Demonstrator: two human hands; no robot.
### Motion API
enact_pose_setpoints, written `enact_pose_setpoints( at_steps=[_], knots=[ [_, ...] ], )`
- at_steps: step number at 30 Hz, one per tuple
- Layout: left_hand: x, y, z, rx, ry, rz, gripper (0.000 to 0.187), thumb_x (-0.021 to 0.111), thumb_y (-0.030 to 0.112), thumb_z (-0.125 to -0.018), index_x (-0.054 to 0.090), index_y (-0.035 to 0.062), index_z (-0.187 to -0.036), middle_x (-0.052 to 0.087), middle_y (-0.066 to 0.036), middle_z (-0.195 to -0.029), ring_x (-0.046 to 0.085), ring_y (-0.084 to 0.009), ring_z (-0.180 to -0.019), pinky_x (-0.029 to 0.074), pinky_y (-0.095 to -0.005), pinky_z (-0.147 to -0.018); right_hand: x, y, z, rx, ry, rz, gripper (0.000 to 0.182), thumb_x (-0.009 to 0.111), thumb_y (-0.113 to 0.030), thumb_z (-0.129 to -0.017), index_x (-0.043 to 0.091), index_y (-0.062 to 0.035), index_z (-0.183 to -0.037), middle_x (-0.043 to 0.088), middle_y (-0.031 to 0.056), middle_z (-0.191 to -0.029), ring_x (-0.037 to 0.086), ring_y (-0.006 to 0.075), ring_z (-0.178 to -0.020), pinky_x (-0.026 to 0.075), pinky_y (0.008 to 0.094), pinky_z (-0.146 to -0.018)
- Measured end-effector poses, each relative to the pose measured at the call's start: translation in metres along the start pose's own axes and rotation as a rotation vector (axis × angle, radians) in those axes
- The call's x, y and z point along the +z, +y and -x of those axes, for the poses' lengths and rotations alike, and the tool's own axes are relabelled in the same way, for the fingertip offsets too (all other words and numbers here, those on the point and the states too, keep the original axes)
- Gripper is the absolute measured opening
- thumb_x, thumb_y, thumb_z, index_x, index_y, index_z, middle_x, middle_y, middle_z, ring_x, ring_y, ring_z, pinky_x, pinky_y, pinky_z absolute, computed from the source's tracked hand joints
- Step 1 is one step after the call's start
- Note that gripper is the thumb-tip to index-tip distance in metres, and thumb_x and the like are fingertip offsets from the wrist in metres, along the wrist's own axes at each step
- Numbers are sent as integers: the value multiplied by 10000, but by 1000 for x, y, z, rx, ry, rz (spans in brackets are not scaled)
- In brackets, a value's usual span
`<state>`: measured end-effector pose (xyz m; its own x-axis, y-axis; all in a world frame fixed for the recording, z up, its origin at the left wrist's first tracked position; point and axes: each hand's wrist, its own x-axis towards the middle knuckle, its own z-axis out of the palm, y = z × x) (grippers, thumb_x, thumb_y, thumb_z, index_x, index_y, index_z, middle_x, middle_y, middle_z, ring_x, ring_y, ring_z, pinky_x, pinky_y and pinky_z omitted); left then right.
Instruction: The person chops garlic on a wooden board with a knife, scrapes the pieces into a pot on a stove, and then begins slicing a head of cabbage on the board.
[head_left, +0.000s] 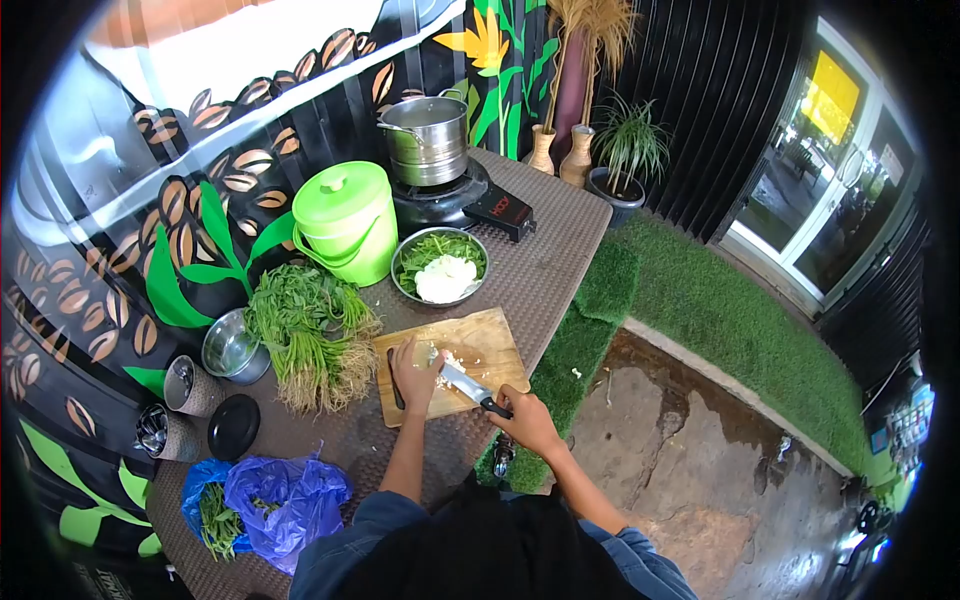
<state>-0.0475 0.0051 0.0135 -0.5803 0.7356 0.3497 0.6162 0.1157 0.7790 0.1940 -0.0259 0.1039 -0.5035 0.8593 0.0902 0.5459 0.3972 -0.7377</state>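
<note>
My right hand (pixel 530 424) is wrapped round the black handle of a kitchen knife (pixel 466 383), at the right edge of the wooden cutting board (pixel 488 336). The blade lies slanted over the board, its tip right by the fingers of my left hand (pixel 414 374). Those fingers are closed on the board around something pale that I cannot make out. Small chopped white bits (pixel 470 370) are scattered around the blade. Behind the board stands a metal bowl (pixel 398 285) with cut greens (pixel 435 250) and a white heap (pixel 447 279) in it.
Leafy greens with roots (pixel 318 335) lie left of the board, beside an empty metal bowl (pixel 232 348). A lidded green bucket (pixel 346 225) and a pot (pixel 428 140) on a gas stove (pixel 440 205) stand behind. Blue plastic bags (pixel 290 505) rest at the near left.
</note>
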Motion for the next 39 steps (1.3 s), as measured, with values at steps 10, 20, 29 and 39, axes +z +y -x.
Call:
enact_pose_setpoints(
  at_steps=[10, 20, 29, 39],
  knots=[
    [-7, 25, 9, -91, 54, -92, 507, 828, 376, -673, 660, 122, -1078, 549, -83, -1135, 401, -291, -1174, 326, -441, -990, -18, 6, 12, 90, 29, 8, 298, 727, -252, -753, 543, -44, -861, 639, 202, -722, 645, 373, -730, 497, 442, -659],
    [-1, 11, 15, -139, -26, 455, 188, 795, 144, -747, 712, -5, -825, 654, -13, -670, 538, -62, -590, 411, -203, -544, -4, -2, 13, 100, 182, -104, 288, 733, -208, -770, 524, -36, -866, 592, 174, -593, 621, 322, -563, 470, 386, -565],
    [-15, 19, 9, -385, -396, 779, 381, 417, 292, -1016, 620, 6, -1165, 696, -81, -793, 565, -64, -636, 439, -198, -588, 3, 0, 16, 91, 134, -101, 285, 733, -212, -774, 531, -38, -874, 602, 177, -636, 616, 333, -583, 467, 398, -556],
    [-11, 19, 19, -102, -214, 515, 413, 406, 310, -1019, 605, -12, -1184, 708, -103, -814, 624, -116, -702, 498, -260, -677, 4, 2, 15, 133, 120, 53, 276, 728, -226, -754, 562, -48, -883, 646, 163, -750, 647, 362, -728, 500, 445, -637]
  ],
)
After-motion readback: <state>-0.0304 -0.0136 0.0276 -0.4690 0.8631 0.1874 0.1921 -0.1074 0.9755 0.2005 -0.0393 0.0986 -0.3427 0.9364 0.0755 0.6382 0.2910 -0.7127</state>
